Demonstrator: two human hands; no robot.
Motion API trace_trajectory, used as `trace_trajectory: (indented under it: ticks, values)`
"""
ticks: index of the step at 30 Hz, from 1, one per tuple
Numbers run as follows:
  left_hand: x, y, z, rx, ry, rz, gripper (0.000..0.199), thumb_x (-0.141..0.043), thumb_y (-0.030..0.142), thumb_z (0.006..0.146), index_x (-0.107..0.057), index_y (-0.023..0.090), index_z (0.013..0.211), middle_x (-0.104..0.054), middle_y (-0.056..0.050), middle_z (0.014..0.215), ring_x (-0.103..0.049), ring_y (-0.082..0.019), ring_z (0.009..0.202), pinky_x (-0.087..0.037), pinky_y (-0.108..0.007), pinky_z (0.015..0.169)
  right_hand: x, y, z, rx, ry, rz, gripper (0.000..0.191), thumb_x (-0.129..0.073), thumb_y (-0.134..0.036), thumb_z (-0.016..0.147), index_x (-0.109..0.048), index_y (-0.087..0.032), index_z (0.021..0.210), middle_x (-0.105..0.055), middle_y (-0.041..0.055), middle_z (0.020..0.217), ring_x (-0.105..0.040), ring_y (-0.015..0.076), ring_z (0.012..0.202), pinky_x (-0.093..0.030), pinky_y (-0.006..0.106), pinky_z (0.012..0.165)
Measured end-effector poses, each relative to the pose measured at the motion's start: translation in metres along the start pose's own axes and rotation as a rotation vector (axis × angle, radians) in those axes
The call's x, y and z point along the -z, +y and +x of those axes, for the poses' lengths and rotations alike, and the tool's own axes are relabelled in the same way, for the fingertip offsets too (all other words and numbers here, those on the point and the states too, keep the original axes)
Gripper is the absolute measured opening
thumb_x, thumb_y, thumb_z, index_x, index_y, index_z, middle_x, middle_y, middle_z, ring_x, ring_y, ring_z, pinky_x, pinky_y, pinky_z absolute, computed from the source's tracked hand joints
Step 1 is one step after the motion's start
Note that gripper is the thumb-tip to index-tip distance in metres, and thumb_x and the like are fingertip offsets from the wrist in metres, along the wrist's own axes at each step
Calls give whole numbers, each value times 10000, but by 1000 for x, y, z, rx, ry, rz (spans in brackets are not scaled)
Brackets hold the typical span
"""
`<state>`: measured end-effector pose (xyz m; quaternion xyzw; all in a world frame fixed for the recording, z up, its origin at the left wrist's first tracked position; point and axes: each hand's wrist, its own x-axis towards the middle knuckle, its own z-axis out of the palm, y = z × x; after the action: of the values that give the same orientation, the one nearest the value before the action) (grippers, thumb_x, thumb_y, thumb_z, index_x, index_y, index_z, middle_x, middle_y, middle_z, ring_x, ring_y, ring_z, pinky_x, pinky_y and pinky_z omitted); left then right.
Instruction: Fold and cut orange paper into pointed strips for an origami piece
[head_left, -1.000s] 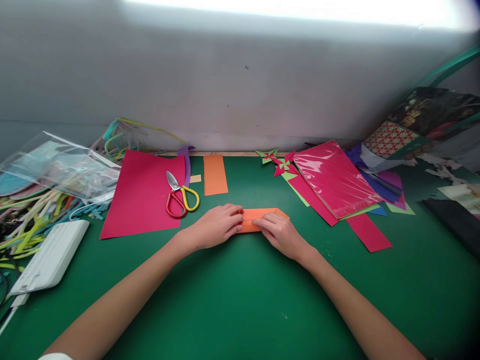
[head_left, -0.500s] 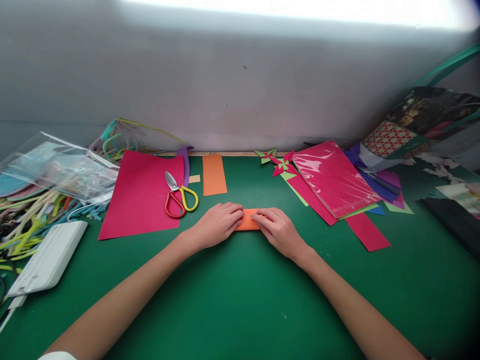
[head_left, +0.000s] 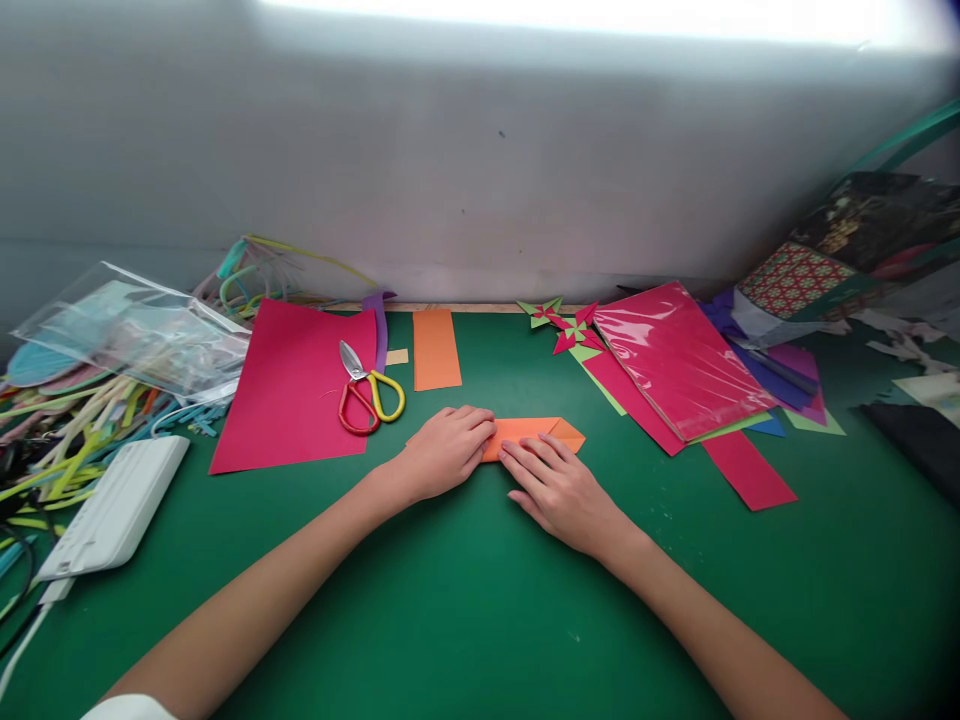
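Note:
A folded orange paper strip [head_left: 517, 430] lies flat on the green tabletop, its right end creased to a point. My left hand [head_left: 452, 450] covers most of the left part, fingers curled and pressed together on the paper. The fingers of my right hand [head_left: 551, 485] are stretched over the strip's lower edge, resting flat on it, thumb apart. Beyond my left hand lies a second orange paper rectangle [head_left: 437, 350]. Scissors [head_left: 367, 385] with one red and one yellow handle rest partly on a large red sheet [head_left: 300, 390].
Red and green folded paper stars [head_left: 576, 330] sit at the back, beside a plastic-wrapped pack of red paper [head_left: 682, 360]. A white power bank [head_left: 116, 510] with a cable and a heap of coloured strips [head_left: 75, 430] are at left. A patterned bag [head_left: 802, 280] stands far right.
My right hand has gone from pinched fingers to fingers laid out flat, uncovering the strip's pointed right end. My left hand stays on the strip. The view has shifted slightly.

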<state>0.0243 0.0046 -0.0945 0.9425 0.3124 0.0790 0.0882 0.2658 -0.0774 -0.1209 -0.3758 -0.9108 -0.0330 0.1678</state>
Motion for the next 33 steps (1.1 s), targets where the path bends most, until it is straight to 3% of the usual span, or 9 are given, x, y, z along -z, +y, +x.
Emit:
trace_trajectory:
  ticks: [19,33]
  values:
    - [-4,0,-3,-14,22,2,284,-386,220,1105,-628,196,1252,-658,-99,1370,-607,-257,1225,-470,-412,994,2,0,-1,-18,-31,82,527,-569,-346,1057,-514,-135,1537,-646,161,1460,-599,340,1277,-470,566,1137]
    - [-10,-2,1,10,72,-22,240,-422,242,1107,-652,202,1161,-685,-75,1292,-616,-234,1145,-459,-389,906,1,1,0,-22,-47,74,498,-569,-354,1057,-560,-123,1499,-656,155,1447,-588,322,1277,-451,551,1157]
